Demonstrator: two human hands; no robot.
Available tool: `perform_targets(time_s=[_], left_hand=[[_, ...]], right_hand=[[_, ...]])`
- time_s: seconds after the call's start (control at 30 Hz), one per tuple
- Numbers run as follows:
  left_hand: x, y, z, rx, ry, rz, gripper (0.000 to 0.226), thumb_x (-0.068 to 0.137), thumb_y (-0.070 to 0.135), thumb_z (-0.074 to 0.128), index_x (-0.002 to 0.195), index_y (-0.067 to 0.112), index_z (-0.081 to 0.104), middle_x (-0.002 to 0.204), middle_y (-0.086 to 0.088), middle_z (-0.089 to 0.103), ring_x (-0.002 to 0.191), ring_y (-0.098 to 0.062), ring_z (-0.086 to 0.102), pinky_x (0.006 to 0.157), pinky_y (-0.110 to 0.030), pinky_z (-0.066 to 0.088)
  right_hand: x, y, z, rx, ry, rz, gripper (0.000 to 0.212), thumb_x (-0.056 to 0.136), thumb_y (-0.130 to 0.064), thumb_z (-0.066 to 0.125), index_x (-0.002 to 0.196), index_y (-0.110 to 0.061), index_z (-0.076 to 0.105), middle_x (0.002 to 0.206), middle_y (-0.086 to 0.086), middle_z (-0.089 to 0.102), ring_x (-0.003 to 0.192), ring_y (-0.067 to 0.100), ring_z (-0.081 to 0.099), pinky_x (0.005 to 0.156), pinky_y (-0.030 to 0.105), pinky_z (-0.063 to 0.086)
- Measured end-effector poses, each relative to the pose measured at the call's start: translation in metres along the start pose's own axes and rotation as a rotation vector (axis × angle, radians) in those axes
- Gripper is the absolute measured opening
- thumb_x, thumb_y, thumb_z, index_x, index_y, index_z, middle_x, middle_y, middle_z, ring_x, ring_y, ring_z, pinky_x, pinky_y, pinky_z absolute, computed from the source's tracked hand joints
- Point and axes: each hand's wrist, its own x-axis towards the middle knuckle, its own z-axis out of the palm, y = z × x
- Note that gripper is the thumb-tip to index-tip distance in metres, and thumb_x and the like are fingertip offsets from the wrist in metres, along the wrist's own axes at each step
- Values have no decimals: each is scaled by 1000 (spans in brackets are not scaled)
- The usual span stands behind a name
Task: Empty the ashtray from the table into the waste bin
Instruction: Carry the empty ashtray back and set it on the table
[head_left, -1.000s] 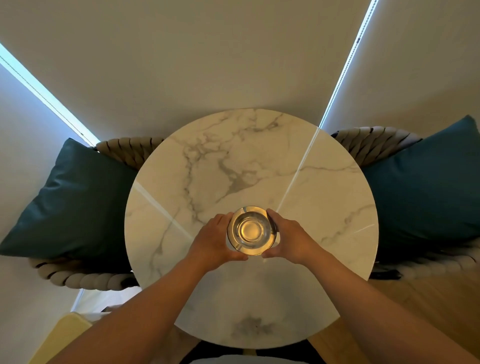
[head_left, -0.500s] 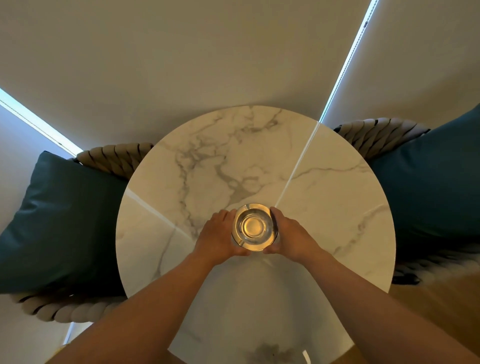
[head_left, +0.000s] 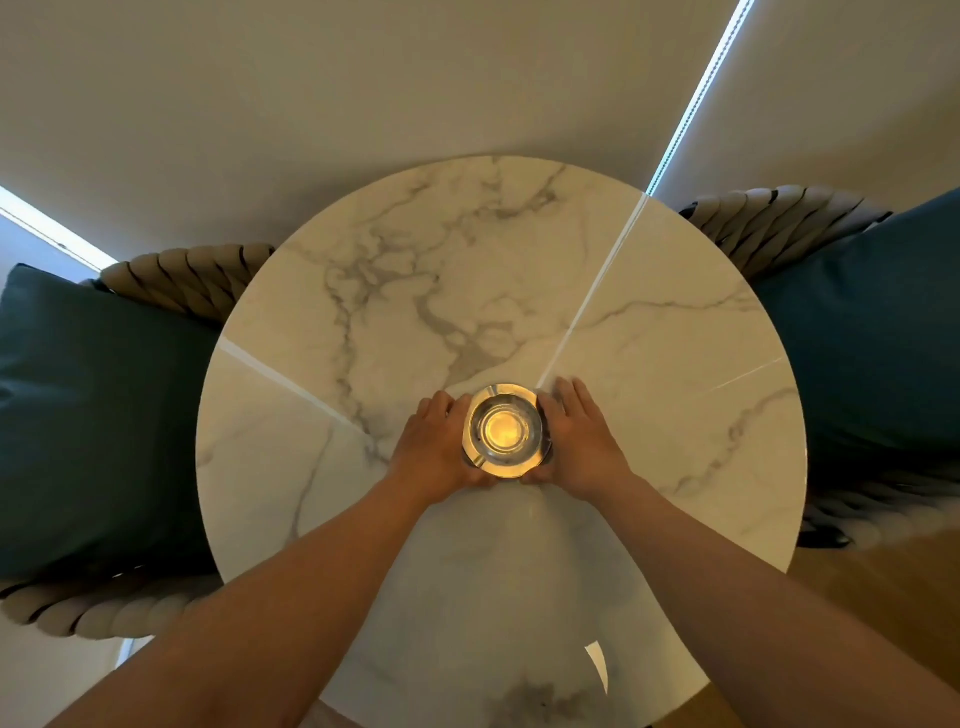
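A round glass ashtray (head_left: 503, 431) sits near the middle of the marble counter (head_left: 649, 322); the left hand (head_left: 434, 447) and right hand (head_left: 582, 441) flank it equally close, fingers (head_left: 569, 397) cupped loosely against its sides; no lift evident.

glossy marble table (head_left: 649, 322), clear glass ashtray (head_left: 503, 430), woven rope chairs (head_left: 187, 280)

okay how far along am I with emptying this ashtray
Done: nothing yet that shows. In hand: the left hand and right hand cup the glass ashtray from either side over the marble table. Left: carry it to the waste bin, which is out of view, and tip it out.
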Motion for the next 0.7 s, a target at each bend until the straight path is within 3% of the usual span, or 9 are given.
perform_targets(time_s=[0.2,0.37,0.5,0.7], left_hand=[[0,-1,4,-11,2,-22,107,45,60,84,136,20,42,113,-5,50,103,-28,47,85,-40,45],[1,0,3,-22,-10,-43,130,40,65,83,147,18,26,122,-3,47,108,-26,44,89,-41,43],[-1,1,4,-19,-2,-32,123,42,69,80,145,24,29,116,-4,49,105,-26,45,87,-40,45],[-21,2,9,-60,50,-134,111,36,70,78,130,25,37,110,1,50,103,-24,47,83,-40,46]], right_hand=[[3,5,4,2,-15,-3,118,58,-48,87,150,-12,22,158,12,17,149,35,3,120,43,16],[3,10,5,9,3,-1,121,56,-55,86,151,-15,22,155,8,21,148,35,6,119,44,15],[5,15,8,0,-21,16,120,57,-58,84,152,-20,21,158,10,16,149,37,0,120,46,12],[17,21,6,-72,-94,4,134,51,-64,83,155,-27,6,163,14,-1,149,41,-8,120,51,8]])
